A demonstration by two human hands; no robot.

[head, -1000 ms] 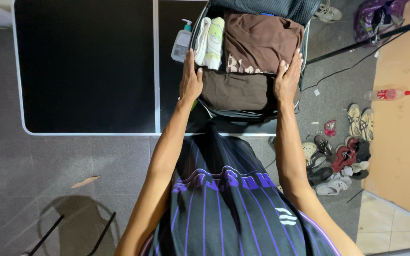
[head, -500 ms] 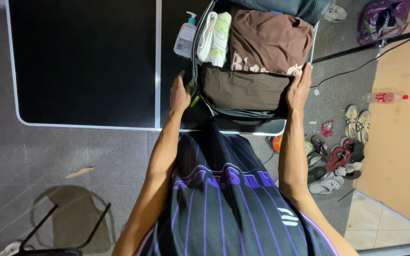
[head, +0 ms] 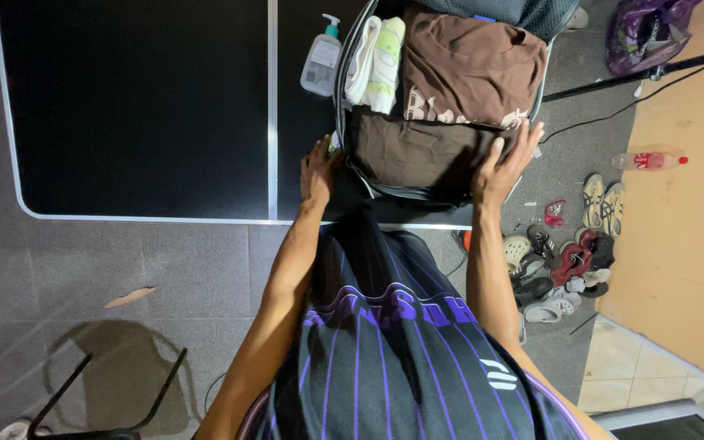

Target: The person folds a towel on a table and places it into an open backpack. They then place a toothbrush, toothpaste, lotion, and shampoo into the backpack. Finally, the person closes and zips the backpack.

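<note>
Suitcase [head: 352, 73] lies open on the black table [head: 140, 106], packed with folded brown clothes [head: 470, 69] and pale rolled towels [head: 378, 53]. We see the right hand [head: 505, 167] spread flat on the clothes, the left hand [head: 318, 169] open against the suitcase's edge. A pump bottle [head: 321, 63] stands beside it.

Black folding table [head: 140, 106] with pale rim, open suitcase [head: 350, 98] and pump bottle [head: 320, 61] on top
</note>
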